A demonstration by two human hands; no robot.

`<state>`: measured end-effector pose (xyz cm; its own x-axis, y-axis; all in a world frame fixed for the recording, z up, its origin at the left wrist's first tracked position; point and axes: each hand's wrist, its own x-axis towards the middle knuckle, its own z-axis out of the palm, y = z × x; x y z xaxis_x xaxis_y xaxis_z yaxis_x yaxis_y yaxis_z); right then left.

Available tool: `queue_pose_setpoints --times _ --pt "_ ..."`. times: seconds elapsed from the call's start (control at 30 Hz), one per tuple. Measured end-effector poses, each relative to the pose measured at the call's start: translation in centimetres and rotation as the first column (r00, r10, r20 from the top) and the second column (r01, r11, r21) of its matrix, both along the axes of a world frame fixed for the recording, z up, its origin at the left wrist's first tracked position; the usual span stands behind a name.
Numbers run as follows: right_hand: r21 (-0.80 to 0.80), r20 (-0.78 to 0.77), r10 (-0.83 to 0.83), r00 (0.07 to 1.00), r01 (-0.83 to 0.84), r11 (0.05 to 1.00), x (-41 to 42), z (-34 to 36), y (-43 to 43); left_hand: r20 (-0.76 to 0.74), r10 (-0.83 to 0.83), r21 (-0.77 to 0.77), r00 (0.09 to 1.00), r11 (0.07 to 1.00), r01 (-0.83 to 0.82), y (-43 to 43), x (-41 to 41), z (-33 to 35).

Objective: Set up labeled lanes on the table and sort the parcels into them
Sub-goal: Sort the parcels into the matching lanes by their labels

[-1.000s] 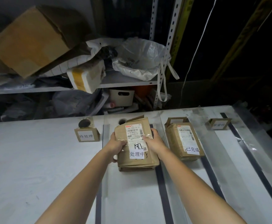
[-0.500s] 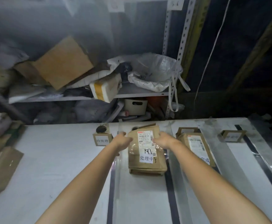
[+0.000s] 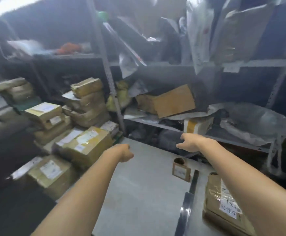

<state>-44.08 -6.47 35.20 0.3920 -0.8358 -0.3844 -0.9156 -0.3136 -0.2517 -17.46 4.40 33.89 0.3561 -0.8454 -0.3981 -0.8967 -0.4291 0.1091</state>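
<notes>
While the taped brown parcel (image 3: 224, 206) lies flat on the tabletop (image 3: 139, 193), just right of a dark tape strip (image 3: 187, 206), a small label stand (image 3: 181, 171) sits beyond it. Both hands hover empty above the tabletop: left hand (image 3: 124, 153) loosely curled, right hand (image 3: 190, 143) relaxed with fingers spread. Stacked parcels (image 3: 81, 143) crowd the left edge.

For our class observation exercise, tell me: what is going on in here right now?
A person is sorting parcels at a white table. The left hand and the right hand hold nothing and reach out over it. A pile of parcels is stacked at its left. One brown parcel lies right of a dark tape line, near a small cardboard label stand.
</notes>
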Motion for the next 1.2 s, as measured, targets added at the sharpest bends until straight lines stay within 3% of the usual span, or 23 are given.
queue_pose_setpoints --times 0.23,0.43,0.67,0.9,1.2 --pt "-0.058 0.058 0.213 0.975 -0.210 0.976 19.6 2.7 3.8 0.026 0.148 -0.043 0.989 0.988 -0.147 7.4 16.7 3.5" --pt "-0.026 0.148 0.235 0.961 -0.234 0.972 34.3 1.8 6.2 -0.011 0.259 -0.109 0.966 0.960 -0.259 11.5 30.1 4.0" --pt "0.049 0.170 0.117 0.978 -0.127 0.991 42.6 -3.3 5.1 -0.086 0.295 -0.132 0.952 0.943 -0.304 10.7 38.8 0.1" --pt "0.062 0.209 -0.009 0.978 -0.004 0.998 46.1 -8.9 -0.2 -0.174 0.254 -0.126 0.951 0.952 -0.278 4.0 41.2 -5.6" --pt "0.247 0.425 -0.350 0.835 0.265 0.932 48.3 -15.1 -4.5 -0.328 0.230 -0.159 0.916 0.943 -0.293 -5.0 42.3 -10.5"
